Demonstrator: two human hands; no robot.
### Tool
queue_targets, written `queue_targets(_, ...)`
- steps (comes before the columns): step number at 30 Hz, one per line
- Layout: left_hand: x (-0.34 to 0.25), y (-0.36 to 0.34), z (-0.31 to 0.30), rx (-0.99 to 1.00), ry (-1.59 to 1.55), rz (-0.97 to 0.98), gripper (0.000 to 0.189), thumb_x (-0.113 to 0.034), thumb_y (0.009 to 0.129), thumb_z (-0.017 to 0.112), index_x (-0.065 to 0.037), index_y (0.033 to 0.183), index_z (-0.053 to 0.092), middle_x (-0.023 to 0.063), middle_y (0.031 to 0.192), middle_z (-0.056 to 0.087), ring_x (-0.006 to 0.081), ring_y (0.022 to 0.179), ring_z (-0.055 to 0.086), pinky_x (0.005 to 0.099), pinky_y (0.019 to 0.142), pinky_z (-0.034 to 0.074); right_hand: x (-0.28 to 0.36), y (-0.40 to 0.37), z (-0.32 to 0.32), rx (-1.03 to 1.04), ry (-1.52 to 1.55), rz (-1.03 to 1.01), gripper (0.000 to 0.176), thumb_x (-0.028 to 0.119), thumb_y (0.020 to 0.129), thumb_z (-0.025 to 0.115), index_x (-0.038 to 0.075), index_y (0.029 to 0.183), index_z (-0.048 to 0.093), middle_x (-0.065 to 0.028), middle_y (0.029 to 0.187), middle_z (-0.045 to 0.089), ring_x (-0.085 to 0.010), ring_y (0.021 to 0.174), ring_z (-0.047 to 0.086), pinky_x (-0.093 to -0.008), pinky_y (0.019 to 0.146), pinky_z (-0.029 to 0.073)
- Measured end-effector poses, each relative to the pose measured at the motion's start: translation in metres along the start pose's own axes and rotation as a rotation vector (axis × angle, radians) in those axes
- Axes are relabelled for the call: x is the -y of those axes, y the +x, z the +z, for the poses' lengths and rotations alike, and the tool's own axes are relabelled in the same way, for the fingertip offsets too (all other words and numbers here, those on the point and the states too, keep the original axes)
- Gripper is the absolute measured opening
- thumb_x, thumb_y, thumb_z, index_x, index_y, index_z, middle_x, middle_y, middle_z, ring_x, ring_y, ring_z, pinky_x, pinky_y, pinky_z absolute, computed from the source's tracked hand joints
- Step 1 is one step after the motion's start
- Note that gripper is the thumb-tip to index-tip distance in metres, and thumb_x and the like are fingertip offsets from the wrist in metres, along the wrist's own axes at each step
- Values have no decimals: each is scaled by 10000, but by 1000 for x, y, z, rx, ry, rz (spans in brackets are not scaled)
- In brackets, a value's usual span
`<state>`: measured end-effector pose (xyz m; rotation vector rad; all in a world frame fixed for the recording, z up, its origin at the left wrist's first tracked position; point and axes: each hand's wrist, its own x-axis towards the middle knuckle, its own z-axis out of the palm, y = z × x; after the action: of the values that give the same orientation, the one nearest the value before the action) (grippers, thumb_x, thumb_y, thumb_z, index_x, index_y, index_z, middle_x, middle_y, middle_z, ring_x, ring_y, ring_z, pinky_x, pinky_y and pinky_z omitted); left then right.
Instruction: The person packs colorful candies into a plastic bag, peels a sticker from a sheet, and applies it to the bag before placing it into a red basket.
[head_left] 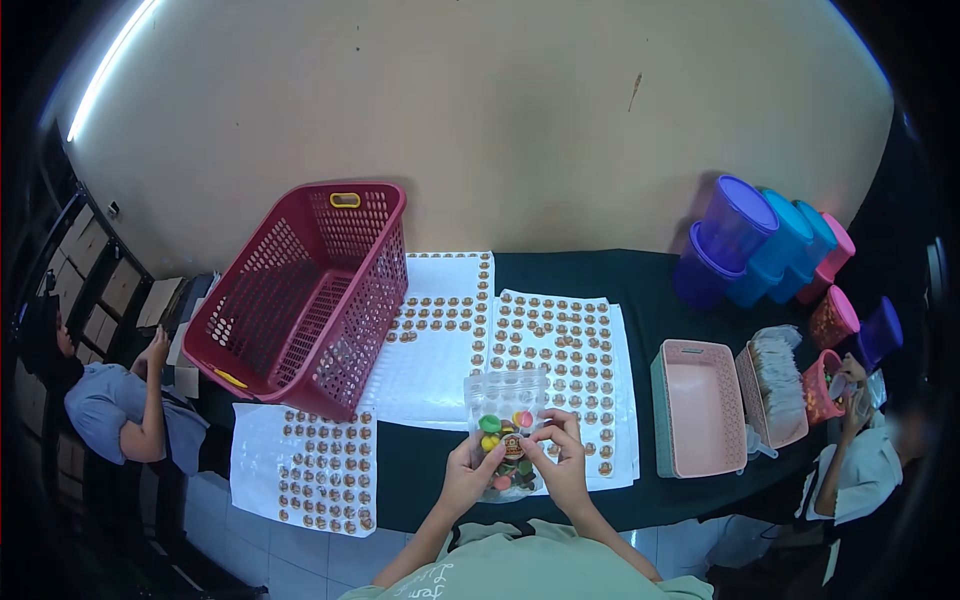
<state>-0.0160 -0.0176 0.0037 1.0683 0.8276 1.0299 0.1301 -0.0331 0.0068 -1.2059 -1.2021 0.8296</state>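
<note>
A clear zip pouch (506,388) with green, yellow, red and pink round sweets stands upright in front of me, its flat top empty. My left hand (466,478) grips its left side, thumb on the front. On the pouch's front is a round brown sticker (513,446) with pale print. My right hand (562,462) pinches at this sticker's right edge, thumb and forefinger close together. Whether the sticker lies fully flat cannot be seen. Just behind the hands lies a sheet of matching stickers (570,380), partly covered by the pouch.
A large maroon basket (372,310) stands left of more sticker sheets (310,470). Rightward are a pink tray (700,410), a basket of flat packets (775,375) and stacked tubs (735,215). One person (130,410) is at far left, another (865,470) at far right.
</note>
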Motion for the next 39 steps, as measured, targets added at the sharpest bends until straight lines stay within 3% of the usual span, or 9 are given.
queue_targets(7,0,0,0,-11,-32,10,309,-102,863,516,31,1138,468,77,980,571,89,823,567,195,668,488,2,0,-2,-7,-33,-3,129,106,695,691,43,714,580,-80,1030,443,-200,973,439,-316,844,349)
queue_targets(10,1,1,-2,-12,-41,-18,302,-108,863,516,35,1126,469,79,967,576,94,792,580,198,652,494,-1,1,-5,-37,-171,-94,203,107,695,697,39,802,539,-72,983,472,-171,931,468,-290,801,376)
queue_targets(12,2,0,-3,-10,-36,-37,301,-111,864,516,36,1122,467,79,960,579,97,773,586,199,642,496,-7,0,-2,-62,175,194,285,101,723,685,31,904,477,-62,930,498,-126,858,505,-243,748,405)
queue_targets(13,3,0,-2,-13,-53,-27,302,-116,866,513,35,1123,463,77,951,581,98,757,590,197,631,497,-4,0,-2,-60,175,193,285,101,723,685,31,904,477,-62,930,498,-126,858,505,-243,748,405)
queue_targets(15,2,-1,1,-18,-68,-17,303,-121,869,510,34,1123,460,75,942,583,98,740,594,195,619,498,5,1,-2,33,528,315,335,24,766,616,17,1030,411,-55,919,505,-84,772,519,-179,642,425)
queue_targets(21,-4,-1,2,11,-14,-37,327,-138,880,494,38,1149,435,66,944,578,91,749,586,189,623,498,3,-3,0,114,387,276,284,58,763,646,4,982,474,-44,885,559,-87,768,551,-211,690,442)
queue_targets(27,-12,-2,1,111,9,-124,368,-137,881,492,-3,1211,398,72,989,564,91,780,577,195,659,483,3,-2,-1,92,501,342,253,67,756,657,12,945,497,-48,875,569,-82,792,549,-214,694,448)
queue_targets(32,11,2,-2,-7,98,137,301,-121,836,566,-7,1108,508,57,950,561,99,832,558,227,712,472,1,-5,-1,145,455,353,255,89,764,654,14,965,516,-41,868,576,-76,792,549,-217,702,453)
queue_targets(39,-6,-2,3,-36,67,9,271,-129,826,584,1,1059,538,47,929,561,89,798,564,209,655,485,6,-4,-7,225,452,357,213,54,781,622,12,977,550,-25,885,585,-91,825,557,-236,739,457)
